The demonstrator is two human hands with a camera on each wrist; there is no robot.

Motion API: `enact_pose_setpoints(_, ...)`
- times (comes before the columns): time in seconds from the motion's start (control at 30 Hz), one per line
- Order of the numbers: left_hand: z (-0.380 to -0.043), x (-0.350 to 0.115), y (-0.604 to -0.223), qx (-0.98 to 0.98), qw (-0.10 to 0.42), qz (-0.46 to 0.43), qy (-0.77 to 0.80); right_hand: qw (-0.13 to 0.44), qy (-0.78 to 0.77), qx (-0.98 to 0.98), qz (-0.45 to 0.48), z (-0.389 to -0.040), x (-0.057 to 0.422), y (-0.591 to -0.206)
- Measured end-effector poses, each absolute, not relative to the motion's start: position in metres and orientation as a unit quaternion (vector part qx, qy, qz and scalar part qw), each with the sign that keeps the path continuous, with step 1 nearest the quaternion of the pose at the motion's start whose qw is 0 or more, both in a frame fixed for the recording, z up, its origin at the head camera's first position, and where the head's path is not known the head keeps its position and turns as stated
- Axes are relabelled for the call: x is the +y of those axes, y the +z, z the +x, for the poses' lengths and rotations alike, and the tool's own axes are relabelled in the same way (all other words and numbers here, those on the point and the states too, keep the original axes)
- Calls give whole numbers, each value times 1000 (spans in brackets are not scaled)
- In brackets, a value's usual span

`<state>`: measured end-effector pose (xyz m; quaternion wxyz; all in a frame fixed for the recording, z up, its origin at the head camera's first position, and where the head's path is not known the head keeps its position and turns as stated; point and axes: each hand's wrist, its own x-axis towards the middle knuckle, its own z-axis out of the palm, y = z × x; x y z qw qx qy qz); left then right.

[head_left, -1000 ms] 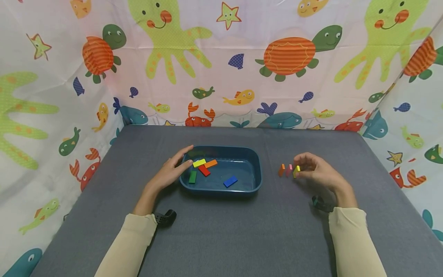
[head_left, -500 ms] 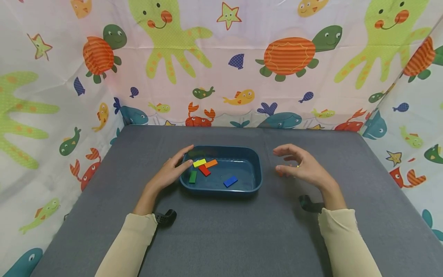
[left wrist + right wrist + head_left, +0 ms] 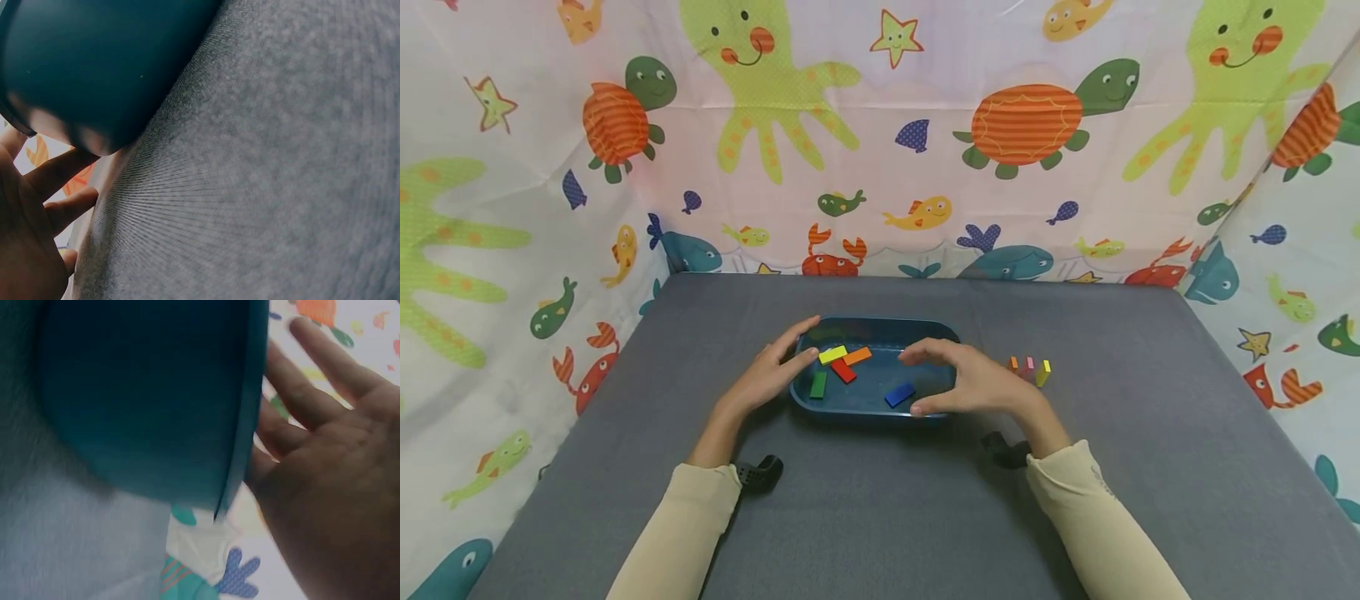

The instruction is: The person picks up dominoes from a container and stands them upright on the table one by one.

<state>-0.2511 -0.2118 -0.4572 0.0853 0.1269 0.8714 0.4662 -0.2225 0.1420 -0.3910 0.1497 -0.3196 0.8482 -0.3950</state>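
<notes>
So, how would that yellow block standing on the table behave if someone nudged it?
The yellow block would probably tip easily, since it stands upright and looks taller than it is wide. It likely won't roll, given its flat faces and straight edges. Toppling sideways, it might hit the pink block standing close beside it.

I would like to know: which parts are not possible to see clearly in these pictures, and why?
- Head view: part of the tray's right end, behind the right hand.
- Head view: lower part of the standing orange block, behind the same hand.
- Left wrist view: the tray's inside, hidden by its wall; part of the left hand, cut off by the left edge.
</notes>
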Motion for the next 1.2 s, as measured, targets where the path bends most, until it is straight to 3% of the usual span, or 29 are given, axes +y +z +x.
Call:
enact_pose_setpoints(0.23, -253, -210, -459, 874, 78, 135, 461, 209, -321, 858, -343, -227, 121, -398)
enact_pose_setpoints(0.5, -253, -210, -459, 867, 79, 146, 469, 232, -242, 889, -313, -226, 111, -402)
enact_pose_setpoints(0.77, -232, -201, -418, 861, 95, 148, 478, 267, -248, 869, -335, -219, 107, -398)
enact_pose_setpoints(1.2, -233, -204, -421, 859, 94, 151, 479, 273, -253, 858, -353, -207, 103, -398)
